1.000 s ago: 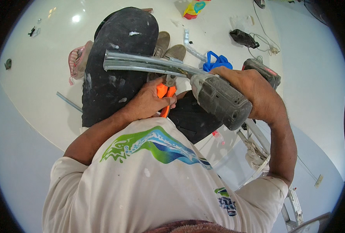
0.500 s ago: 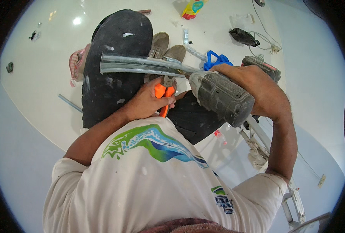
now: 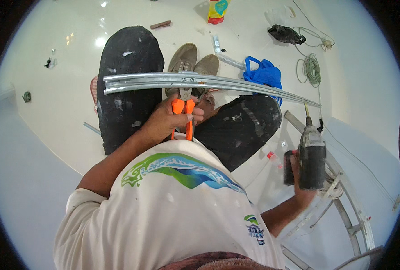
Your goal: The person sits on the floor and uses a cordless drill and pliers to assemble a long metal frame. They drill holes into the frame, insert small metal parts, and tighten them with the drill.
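Observation:
Across my lap lies a long galvanized metal channel (image 3: 139, 83), with a short flat metal piece and two screw heads near its middle. My left hand (image 3: 161, 119) is closed around orange-handled pliers (image 3: 189, 108), whose jaws grip the channel's near edge below the screws. Away at the right, my right hand (image 3: 302, 196) grips a dark, dusty cordless drill (image 3: 312, 164). Its bit points away from me, close to the channel's far right end; whether they touch I cannot tell. Most of the drill's handle is hidden.
A blue bag (image 3: 265, 74) lies behind the channel. Beyond are a black plastic bag (image 3: 286, 34), a coiled cable (image 3: 311, 72) and a yellow-red packet (image 3: 217, 11). A metal ladder (image 3: 357, 225) lies at the right, near a red-capped bottle (image 3: 272, 156).
The drill has come away from the screws at the channel's middle and swung right and toward me in my right hand. My left hand keeps hold of the pliers; the channel's right length now shows.

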Available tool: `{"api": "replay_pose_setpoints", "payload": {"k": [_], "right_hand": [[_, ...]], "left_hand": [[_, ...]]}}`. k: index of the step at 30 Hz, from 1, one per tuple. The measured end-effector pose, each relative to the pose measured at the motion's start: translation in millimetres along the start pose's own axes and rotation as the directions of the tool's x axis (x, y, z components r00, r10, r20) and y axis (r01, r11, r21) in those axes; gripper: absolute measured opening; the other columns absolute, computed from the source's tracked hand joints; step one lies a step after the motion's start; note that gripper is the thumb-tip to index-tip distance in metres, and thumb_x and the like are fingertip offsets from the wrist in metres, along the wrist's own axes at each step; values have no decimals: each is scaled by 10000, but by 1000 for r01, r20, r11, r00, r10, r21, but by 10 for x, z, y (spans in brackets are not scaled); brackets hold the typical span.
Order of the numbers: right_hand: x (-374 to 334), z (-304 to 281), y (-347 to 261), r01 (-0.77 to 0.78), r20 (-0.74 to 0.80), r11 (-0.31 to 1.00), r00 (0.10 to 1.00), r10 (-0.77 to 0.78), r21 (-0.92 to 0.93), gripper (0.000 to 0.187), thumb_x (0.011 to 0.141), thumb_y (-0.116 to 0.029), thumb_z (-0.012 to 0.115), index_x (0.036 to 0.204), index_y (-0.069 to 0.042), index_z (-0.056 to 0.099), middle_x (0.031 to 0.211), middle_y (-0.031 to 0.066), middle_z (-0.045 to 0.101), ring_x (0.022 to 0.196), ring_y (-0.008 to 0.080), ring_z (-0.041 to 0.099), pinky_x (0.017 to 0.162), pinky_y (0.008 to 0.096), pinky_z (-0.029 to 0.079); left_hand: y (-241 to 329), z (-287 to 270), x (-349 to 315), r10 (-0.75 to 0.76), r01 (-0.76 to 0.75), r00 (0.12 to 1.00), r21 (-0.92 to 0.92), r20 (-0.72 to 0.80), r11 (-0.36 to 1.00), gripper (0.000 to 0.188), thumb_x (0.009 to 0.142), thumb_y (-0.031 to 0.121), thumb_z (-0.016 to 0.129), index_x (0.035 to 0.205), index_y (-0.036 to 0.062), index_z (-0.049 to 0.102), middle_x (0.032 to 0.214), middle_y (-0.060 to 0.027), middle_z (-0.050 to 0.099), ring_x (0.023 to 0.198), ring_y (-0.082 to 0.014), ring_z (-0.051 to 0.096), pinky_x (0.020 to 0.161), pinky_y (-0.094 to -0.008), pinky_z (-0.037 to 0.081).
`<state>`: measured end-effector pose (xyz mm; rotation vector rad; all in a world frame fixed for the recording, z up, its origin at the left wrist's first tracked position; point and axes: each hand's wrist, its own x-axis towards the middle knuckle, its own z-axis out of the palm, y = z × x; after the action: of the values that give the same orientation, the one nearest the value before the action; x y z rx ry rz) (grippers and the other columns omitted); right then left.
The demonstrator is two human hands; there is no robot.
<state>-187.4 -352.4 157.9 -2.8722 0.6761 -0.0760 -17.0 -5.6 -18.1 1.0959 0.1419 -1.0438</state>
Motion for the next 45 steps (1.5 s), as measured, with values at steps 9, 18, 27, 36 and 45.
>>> {"api": "replay_pose_setpoints", "payload": {"k": [9,18,27,36,45], "right_hand": [[-1216,2641,1168,-539,225,645,832,507,541,578,849,-234,840,1299,43,606,1240,216,693,1227,364,658,1070,467,491],[-1852,4218,1155,-610,530,770,597,602,-187,530,941,-284,780,1295,73,614,1261,249,698,1232,382,664,1083,476,495],[-1985,4512,1069,-657,570,726,524,633,-203,510,969,-282,755,1299,81,617,1263,251,699,1215,383,671,1078,477,500],[-1786,4428,1403,-752,453,659,587,671,-3,493,997,-281,731,1302,89,619,1265,254,701,1198,385,677,1073,478,506],[-367,1218,-252,92,-114,69,885,451,993,732,1011,-173,590,1630,42,263,1379,225,654,1166,290,700,1049,438,555]], "left_hand": [[23,62,144,-106,112,992,81,-68,990,685,1000,85,623,1592,-33,299,1288,-237,710,1182,-341,734,991,-460,626],[237,157,189,-219,217,975,317,-30,923,444,1009,100,642,1402,-22,479,1191,-179,744,1110,-283,744,964,-432,633],[314,386,397,-322,211,945,654,53,727,388,1011,180,685,1326,-18,576,1161,-144,750,1070,-247,736,932,-425,608],[345,1034,277,-238,-244,932,958,274,151,364,993,198,694,1263,-16,578,1023,-262,724,1007,-408,742,843,-498,573],[448,1985,305,221,-782,575,609,788,-133,487,920,13,696,1366,-48,512,1190,-249,627,1086,-425,663,924,-520,546]]}}
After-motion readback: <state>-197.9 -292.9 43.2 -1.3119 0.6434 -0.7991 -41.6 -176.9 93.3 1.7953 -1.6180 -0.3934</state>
